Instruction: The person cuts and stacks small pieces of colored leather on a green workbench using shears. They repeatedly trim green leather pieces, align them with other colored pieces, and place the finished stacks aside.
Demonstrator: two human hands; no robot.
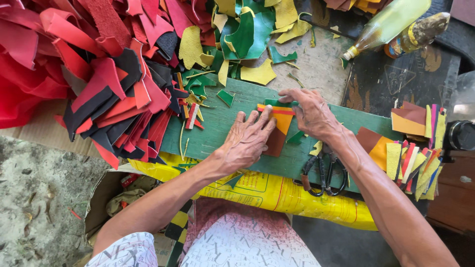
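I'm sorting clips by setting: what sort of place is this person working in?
Probably a small craft workbench for cutting and piecing leather-like scraps. Heaps of red and black offcuts, a green board where both hands press a layered patch, and black scissors suggest it.

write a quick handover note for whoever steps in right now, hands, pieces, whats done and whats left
Left hand: flat, fingers pressing the layered patch onto the green board.
Right hand: fingertips on the patch's top edge, at a green strip.
Patch: orange, red, green and brown pieces stacked, lying on the board.
Scissors: idle on the board by the right wrist.
Done: a stack of layered pieces sits at the board's right end.
Left: the patch is under both hands; a large pile of red, black, green and yellow scraps lies behind the board.
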